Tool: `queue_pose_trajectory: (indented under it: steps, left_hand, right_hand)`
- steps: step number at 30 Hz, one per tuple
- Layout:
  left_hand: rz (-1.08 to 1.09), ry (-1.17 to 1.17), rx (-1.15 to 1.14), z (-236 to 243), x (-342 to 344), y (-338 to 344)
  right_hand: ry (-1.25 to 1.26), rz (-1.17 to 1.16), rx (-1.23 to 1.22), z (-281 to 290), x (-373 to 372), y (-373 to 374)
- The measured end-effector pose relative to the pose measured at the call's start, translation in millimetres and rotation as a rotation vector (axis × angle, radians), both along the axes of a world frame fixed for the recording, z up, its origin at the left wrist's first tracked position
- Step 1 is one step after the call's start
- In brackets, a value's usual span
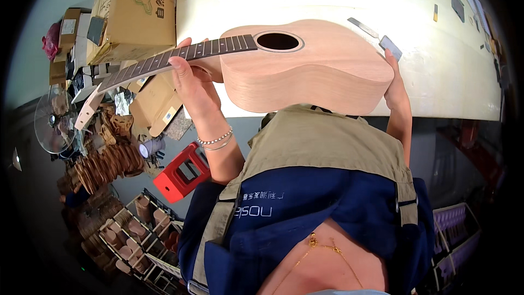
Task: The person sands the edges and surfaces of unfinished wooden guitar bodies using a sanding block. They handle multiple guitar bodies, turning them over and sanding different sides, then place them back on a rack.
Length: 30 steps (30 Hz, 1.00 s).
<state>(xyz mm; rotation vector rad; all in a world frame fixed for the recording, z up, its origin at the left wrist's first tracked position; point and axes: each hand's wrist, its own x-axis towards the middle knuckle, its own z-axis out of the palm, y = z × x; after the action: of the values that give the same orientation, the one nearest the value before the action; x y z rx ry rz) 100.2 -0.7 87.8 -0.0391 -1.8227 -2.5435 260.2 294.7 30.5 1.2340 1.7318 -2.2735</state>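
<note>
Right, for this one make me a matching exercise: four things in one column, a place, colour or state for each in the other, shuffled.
1. Left hand
2. Right hand
3. Apron
4. Large cardboard box

A. Khaki
B. Gripping the guitar neck
C. Upper left of the picture
D. At the wide end of the guitar body

Pairs: 1-B, 2-D, 3-A, 4-C

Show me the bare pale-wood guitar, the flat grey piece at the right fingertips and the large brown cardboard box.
Bare pale-wood guitar point(311, 54): head view, top face of body.
Flat grey piece point(391, 45): head view, upper face.
Large brown cardboard box point(126, 17): head view, printed side.
</note>
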Motion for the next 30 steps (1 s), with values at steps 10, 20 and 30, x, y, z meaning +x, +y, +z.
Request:
queue_pose_trajectory:
  steps: [10,20,30]
  left_hand:
    - [0.091,-0.043,-0.053,1.7,4.9,-0.5]
    - [-0.295,0.329,-0.004,32.4,12.0,16.0]
    - [-0.391,0.421,0.004,45.2,24.0,45.6]
  right_hand:
    - [-0.092,0.045,0.068,7.0,-2.2,-11.3]
    - [0.474,0.093,-0.073,-64.2,-1.0,9.7]
    - [0.397,0.048,0.148,-121.2,0.7,-16.5]
